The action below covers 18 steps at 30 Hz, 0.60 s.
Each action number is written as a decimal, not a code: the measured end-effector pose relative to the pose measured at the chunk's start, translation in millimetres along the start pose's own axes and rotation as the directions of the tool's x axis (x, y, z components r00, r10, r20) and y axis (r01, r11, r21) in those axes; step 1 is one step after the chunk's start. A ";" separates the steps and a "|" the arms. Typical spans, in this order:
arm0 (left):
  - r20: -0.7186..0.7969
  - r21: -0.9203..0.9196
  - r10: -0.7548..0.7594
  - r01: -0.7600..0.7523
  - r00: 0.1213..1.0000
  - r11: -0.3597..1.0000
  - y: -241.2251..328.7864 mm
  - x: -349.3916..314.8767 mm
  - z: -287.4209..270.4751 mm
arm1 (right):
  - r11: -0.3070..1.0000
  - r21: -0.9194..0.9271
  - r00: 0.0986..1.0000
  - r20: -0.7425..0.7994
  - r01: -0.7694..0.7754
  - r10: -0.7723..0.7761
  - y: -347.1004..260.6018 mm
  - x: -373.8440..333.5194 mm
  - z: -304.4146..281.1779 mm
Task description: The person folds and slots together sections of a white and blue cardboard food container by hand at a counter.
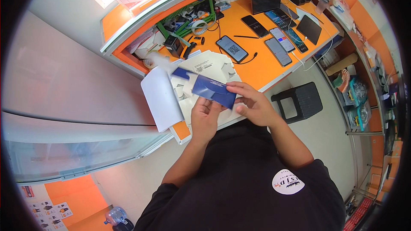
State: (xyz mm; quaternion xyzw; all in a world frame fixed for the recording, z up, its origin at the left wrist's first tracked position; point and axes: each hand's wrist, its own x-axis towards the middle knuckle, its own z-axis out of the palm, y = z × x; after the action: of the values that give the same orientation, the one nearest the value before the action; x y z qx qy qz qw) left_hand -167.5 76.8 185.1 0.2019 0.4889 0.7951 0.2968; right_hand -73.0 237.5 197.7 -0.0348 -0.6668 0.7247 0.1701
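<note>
Fingers (238, 89) hold blue packet (210, 90) by edges above white cardboard (217, 62).

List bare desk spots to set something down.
Bare: orange desk between the code-screen phone and grey-screen phone, near the front edge; small patch left of the black-screen phone. Crowded: right end, other phones and dark tablet; left, white packaging beneath the blue card.
</note>
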 end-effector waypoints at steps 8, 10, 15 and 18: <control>0.053 -0.199 -0.212 0.218 0.976 0.955 11.4 6.6 -0.8 | 0.944 -0.283 0.982 0.128 0.173 -0.141 7.1 6.5 -15.3; 0.038 -0.225 -0.220 0.223 0.975 0.949 11.0 7.3 3.7 | 0.920 -0.332 0.977 0.075 0.211 -0.197 9.4 6.0 -11.8; -0.092 -0.139 -0.227 0.213 0.969 0.967 -1.4 13.2 10.0 | 0.872 -0.449 0.974 -0.021 0.194 -0.228 18.9 2.1 -5.2; -0.139 -0.133 -0.300 0.282 0.944 0.950 -7.3 16.7 7.5 | 0.820 -0.503 0.946 -0.011 0.274 -0.324 21.0 1.2 2.8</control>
State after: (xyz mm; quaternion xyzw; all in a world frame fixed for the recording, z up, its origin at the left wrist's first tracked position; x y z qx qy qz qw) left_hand -173.3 95.4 182.4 0.0470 0.4903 0.7818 0.3823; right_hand -79.2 234.1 177.7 -0.0069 -0.8181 0.4912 0.2989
